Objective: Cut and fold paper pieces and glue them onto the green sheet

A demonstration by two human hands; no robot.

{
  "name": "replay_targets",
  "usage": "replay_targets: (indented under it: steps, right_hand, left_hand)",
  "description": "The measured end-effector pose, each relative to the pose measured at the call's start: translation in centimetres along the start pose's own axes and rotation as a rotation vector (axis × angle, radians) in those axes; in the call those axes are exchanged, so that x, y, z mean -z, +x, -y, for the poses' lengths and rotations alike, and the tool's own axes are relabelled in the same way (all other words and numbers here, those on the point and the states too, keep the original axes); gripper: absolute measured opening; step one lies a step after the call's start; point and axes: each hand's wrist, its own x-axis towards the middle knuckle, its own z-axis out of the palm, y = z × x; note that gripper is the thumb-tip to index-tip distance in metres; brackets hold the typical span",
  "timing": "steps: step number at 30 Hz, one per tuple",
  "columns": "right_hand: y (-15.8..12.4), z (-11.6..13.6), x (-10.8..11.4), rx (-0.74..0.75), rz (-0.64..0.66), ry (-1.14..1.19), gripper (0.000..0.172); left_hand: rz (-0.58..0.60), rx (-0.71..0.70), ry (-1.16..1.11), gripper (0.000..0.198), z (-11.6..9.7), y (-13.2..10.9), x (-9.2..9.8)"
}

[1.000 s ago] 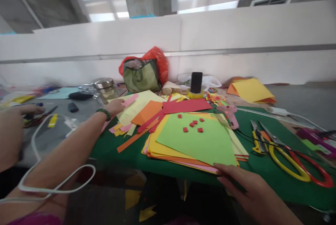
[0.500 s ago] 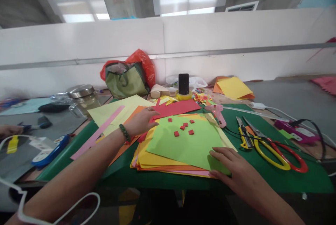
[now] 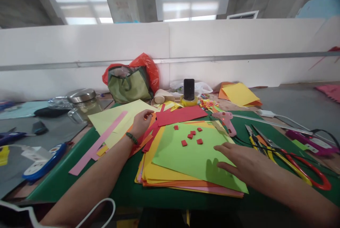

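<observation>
A light green sheet [image 3: 170, 157] lies on a stack of coloured paper [image 3: 154, 173], with several small red paper squares [image 3: 199, 141] on it. My right hand [image 3: 236, 159] hovers over the sheet's right side, fingers apart and nothing in them; its shadow falls on the green. Left of the stack, my left hand [image 3: 142, 121] is closed, its fingers curled toward the thumb; whether anything is pinched there is hidden. Beside it are a red paper strip [image 3: 180, 115] and a pale yellow sheet [image 3: 106, 120]. A long pink strip [image 3: 99, 141] crosses that sheet.
To the right lie a pink glue gun [image 3: 225, 121], a utility knife [image 3: 252, 137], scissors [image 3: 300, 166] and a purple power strip [image 3: 310, 143]. A phone [image 3: 188, 89] stands behind the papers. A glass jar [image 3: 86, 105] and a blue-white power strip [image 3: 45, 164] are at left.
My left hand has drawn back from the red strip and its fingers have curled in. My right hand has lifted off the green sheet's corner. The view has shifted slightly.
</observation>
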Motion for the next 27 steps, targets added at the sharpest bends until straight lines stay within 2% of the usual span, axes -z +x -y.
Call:
replay_targets:
  steps: [3, 7, 12, 14, 18, 22, 27]
  right_hand:
    - [4.0, 0.9, 1.7, -0.008, 0.084, -0.053, 0.025]
    - [9.9, 1.3, 3.0, -0.116, 0.206, -0.193, 0.028]
    - [15.0, -0.2, 1.3, -0.137, 0.229, -0.269, 0.025]
    - [16.4, -0.6, 0.3, -0.093, 0.223, -0.279, 0.026]
    - [18.8, -0.7, -1.0, 0.016, 0.227, -0.285, 0.027]
    - [20.8, -0.5, -1.4, 0.069, 0.269, -0.293, 0.023]
    - [22.0, -0.4, -1.6, 0.062, 0.278, -0.277, 0.023]
  left_hand:
    - [0.048, 0.049, 0.06, 0.033, 0.6, 0.4, 0.5]
    - [0.177, 0.088, 0.168, 0.028, 0.7, 0.2, 1.1]
    - [0.41, 0.095, 0.27, 0.042, 0.2, -0.5, 1.4]
    - [0.458, 0.095, 0.309, 0.04, 0.1, -0.6, 1.4]
    - [0.475, 0.105, 0.358, 0.031, 0.3, -0.6, 1.3]
    - [0.442, 0.103, 0.344, 0.025, 0.6, -0.5, 0.9]
    - [0.362, 0.108, 0.302, 0.032, 0.4, -0.6, 0.6]
